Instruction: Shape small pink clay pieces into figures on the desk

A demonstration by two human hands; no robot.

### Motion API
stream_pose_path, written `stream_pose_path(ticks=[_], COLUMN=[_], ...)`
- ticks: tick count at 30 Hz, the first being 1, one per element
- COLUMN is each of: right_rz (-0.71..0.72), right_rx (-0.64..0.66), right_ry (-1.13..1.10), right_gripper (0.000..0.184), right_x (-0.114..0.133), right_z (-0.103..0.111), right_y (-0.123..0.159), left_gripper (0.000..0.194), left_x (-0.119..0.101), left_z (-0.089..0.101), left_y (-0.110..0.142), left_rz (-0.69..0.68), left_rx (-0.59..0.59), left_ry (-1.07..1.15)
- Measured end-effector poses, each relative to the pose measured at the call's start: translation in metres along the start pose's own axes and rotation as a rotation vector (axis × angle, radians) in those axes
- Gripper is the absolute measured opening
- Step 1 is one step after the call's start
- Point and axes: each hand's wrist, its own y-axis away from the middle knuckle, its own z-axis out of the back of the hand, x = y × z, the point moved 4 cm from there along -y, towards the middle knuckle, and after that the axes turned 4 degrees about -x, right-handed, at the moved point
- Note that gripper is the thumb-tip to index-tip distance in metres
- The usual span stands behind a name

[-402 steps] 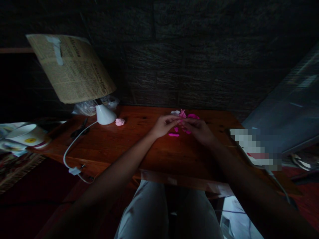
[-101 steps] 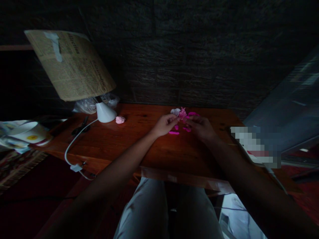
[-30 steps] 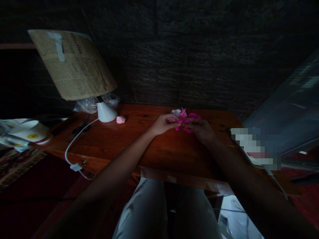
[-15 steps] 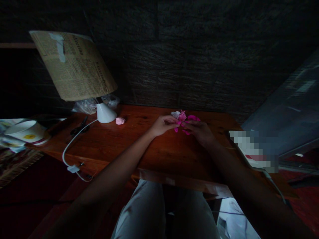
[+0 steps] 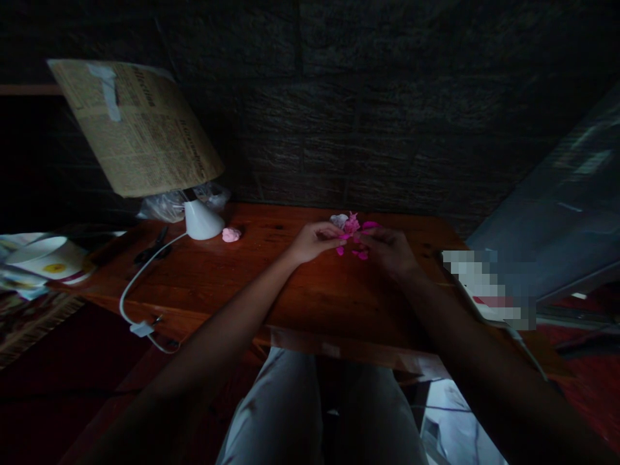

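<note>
Wooden tabletop [image 5: 310, 297], magenta piece [image 5: 343, 237] at the tip of the left hand [image 5: 312, 242]

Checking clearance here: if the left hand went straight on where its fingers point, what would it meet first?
Probably the magenta bit in front of the right hand, or that hand itself. The ruffled pink piece is close too; depth is unclear.

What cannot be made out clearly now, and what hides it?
All in the head view:
Small magenta clay-like piece in the left hand, whose grip partly covers it.
Whether the right hand holds anything: too small and dim.
Flat white object on the right: masked by pixel blocks.
Clear plastic bag: partly behind the white conical lamp base.
</note>
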Motion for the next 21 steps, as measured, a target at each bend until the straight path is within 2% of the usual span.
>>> stream_pose_path(ticks=[8,14,21], right_rz=[-0.002,0.014,0.017], right_rx=[-0.024,0.026,0.009], right_ry=[0.024,0.009,0.06], right_gripper=[0.04,0.036,0.041], right_x=[-0.0031,-0.0046,-0.0044], right_z=[0.0012,0.0013,0.0023], right_y=[-0.0005,-0.0011,-0.0017], left_gripper=[0.032,0.034,0.034], left_x=[-0.001,-0.0001,-0.0001], left_z=[0.0002,0.0021,0.001], left_y=[0.0002,0.0007,-0.0003], left_rz=[0.013,0.004,-0.013], left_rx=[-0.017,-0.043,0.007], left_ry=[0.017,0.004,0.016])
